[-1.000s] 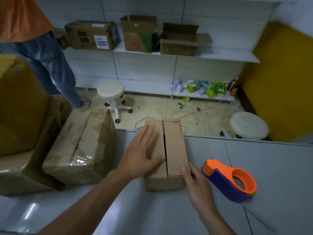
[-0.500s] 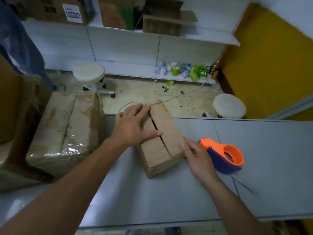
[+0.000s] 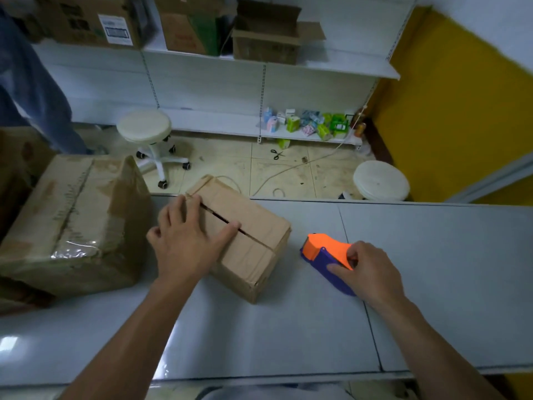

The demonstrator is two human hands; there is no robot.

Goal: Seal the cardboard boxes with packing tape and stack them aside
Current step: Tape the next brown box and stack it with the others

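Half closing box flaps [image 3: 253,226] with flat left hand [image 3: 187,241], clutching dispenser [image 3: 323,252] in curled right hand [image 3: 372,272]; risking gaping flaps, wrinkled tape.

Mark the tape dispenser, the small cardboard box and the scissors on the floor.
tape dispenser [image 3: 326,249], head view, on its orange top cover.
small cardboard box [image 3: 248,217], head view, on its right top flap.
scissors [image 3: 277,154], head view, at their middle.

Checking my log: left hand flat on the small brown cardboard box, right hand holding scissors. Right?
No: the head view shows the right hand gripping the orange and purple tape dispenser instead; the left hand does lie flat on the small brown cardboard box.
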